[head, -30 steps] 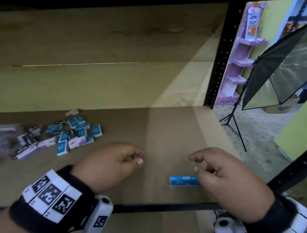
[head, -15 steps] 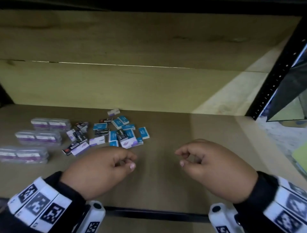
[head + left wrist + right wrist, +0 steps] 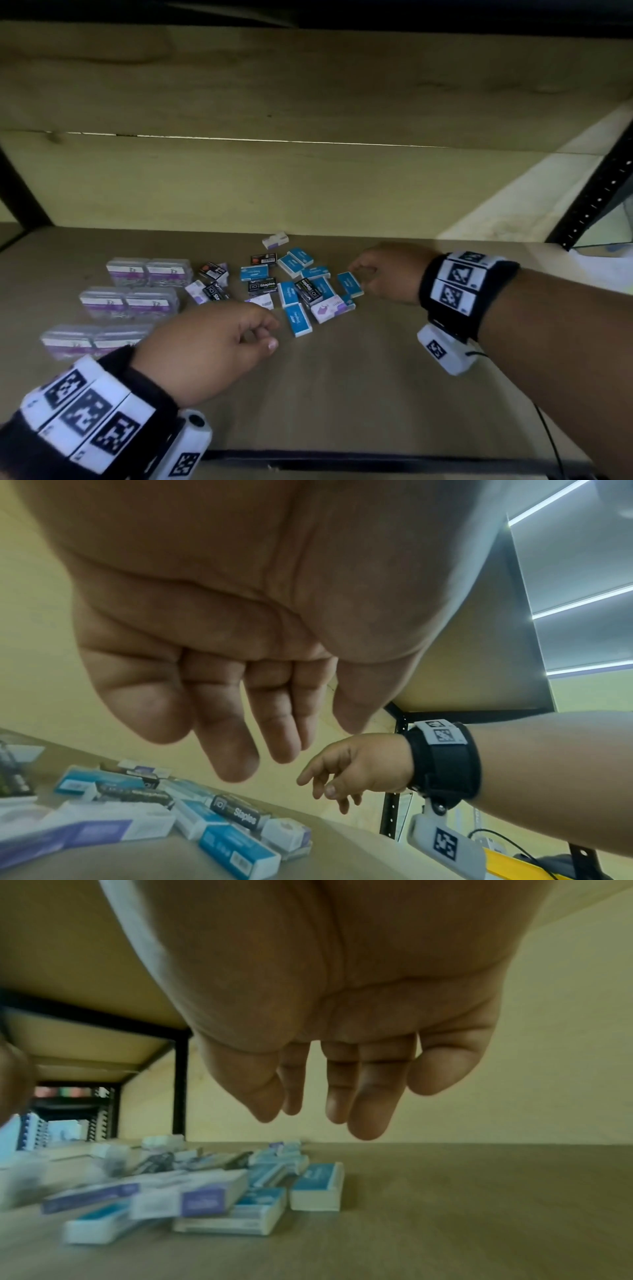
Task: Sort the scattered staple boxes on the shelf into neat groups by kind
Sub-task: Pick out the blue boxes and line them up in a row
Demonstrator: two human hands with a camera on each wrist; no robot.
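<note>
Right hand (image 3: 383, 274) hangs over the right edge of the scattered pile of small cardboard staple boxes (image 3: 294, 287), blue, black and white-purple mixed. Fingers (image 3: 369, 1096) loosely extended, holding nothing; nearest blue-topped staple box (image 3: 350, 284) lies just below the fingertips, contact not discernible. Left hand (image 3: 205, 346) hovers at the pile's near edge, fingers relaxed and downward, empty. Clear plastic cases with purple labels (image 3: 130, 301) sit in paired rows left of the left hand. Surface: brown wooden shelf board (image 3: 376, 394), pale back panel, black metal upright (image 3: 596, 192) at right.
</note>
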